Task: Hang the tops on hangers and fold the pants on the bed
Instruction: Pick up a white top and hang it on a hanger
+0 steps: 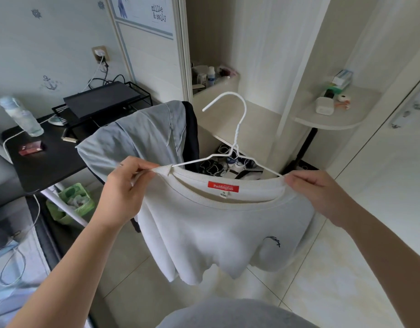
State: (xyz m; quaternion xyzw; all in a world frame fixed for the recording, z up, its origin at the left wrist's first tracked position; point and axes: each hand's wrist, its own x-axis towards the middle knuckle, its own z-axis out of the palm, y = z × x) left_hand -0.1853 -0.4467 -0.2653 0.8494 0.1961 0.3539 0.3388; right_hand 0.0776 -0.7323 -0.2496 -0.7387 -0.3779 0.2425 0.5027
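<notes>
A white sweatshirt [218,235] with a red neck label hangs in front of me, its collar stretched wide. A white wire hanger [236,129] pokes up out of the neck opening, hook upward, its two arms running down into the collar. My left hand [126,188] pinches the collar's left side together with the hanger's left arm. My right hand [315,192] pinches the collar's right side where the right arm enters. A grey-blue garment [142,140] and a dark one [191,129] are draped over something behind the sweatshirt.
A black desk [45,166] at the left holds a plastic bottle [20,116], a red box and a wire rack. A green bin [74,202] stands under it. Shoes [228,162] lie on the floor by a wardrobe, and a rounded shelf [332,114] juts out at the right.
</notes>
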